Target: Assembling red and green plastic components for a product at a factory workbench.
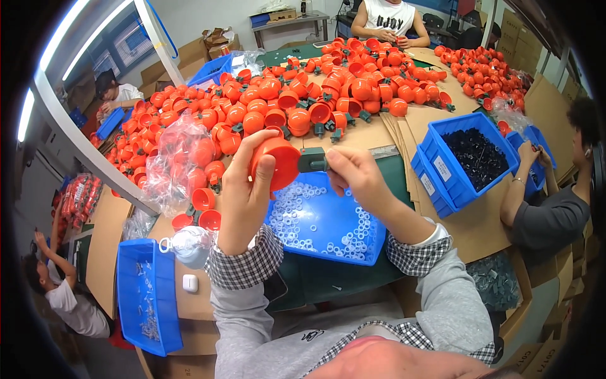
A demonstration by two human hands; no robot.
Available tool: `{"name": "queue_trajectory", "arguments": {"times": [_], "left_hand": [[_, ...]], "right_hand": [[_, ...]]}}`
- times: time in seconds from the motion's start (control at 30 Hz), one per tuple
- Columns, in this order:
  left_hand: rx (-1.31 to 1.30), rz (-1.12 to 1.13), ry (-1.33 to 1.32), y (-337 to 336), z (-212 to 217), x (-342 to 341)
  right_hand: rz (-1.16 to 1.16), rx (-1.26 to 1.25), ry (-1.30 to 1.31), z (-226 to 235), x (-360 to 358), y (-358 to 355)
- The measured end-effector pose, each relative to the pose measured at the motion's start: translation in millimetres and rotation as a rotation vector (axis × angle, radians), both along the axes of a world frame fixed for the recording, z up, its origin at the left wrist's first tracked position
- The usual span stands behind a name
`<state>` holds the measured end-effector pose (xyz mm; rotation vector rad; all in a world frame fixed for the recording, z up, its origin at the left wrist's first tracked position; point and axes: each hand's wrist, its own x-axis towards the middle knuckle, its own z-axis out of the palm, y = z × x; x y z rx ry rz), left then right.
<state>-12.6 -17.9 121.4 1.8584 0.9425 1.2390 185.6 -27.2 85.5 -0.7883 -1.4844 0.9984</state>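
My left hand (pixel 243 183) is wrapped round an orange-red plastic cup-shaped part (pixel 278 165), its rounded shell tilted toward the right. A dark green plastic fitting (pixel 312 160) sticks out from the cup's right side. My right hand (pixel 360 177) pinches the outer end of that fitting between thumb and fingers. Whether anything else small is in the pinch is hidden. Below both hands lies a blue tray (pixel 328 254) with many small translucent white rings (pixel 293 211) scattered in it.
A large heap of orange-red cups (pixel 252 104) with green fittings covers the table beyond. A clear plastic bag (pixel 177 161), a bottle (pixel 190 246), a white case (pixel 190 283) and a blue bin of screws (pixel 149 303) are left. Blue bins with black parts (pixel 476 158) stand right. Several co-workers sit around.
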Motion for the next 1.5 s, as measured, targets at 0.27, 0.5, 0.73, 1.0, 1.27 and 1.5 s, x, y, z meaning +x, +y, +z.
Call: {"name": "queue_trajectory", "arguments": {"times": [0.27,0.5,0.73,1.0,1.27,1.5], "left_hand": [[-0.033,0.080,-0.124,6,3,-9],[0.021,0.110,-0.091,7,-3,-1],[-0.179,0.111,-0.023,8,3,-18],[0.202,0.182,-0.004,16,-14,-4],[-0.154,0.139,-0.030,15,-5,-18],[0.007,0.152,-0.005,10,-4,-8]], "right_hand": [[0.020,0.052,-0.099,3,-8,-3],[0.062,0.111,-0.162,-4,-3,0],[-0.219,0.256,-0.329,4,-15,-4],[0.260,-0.262,0.021,-9,-6,7],[-0.457,0.804,-0.703,-1,-11,2],[0.400,-0.481,0.207,-7,-2,10]]}}
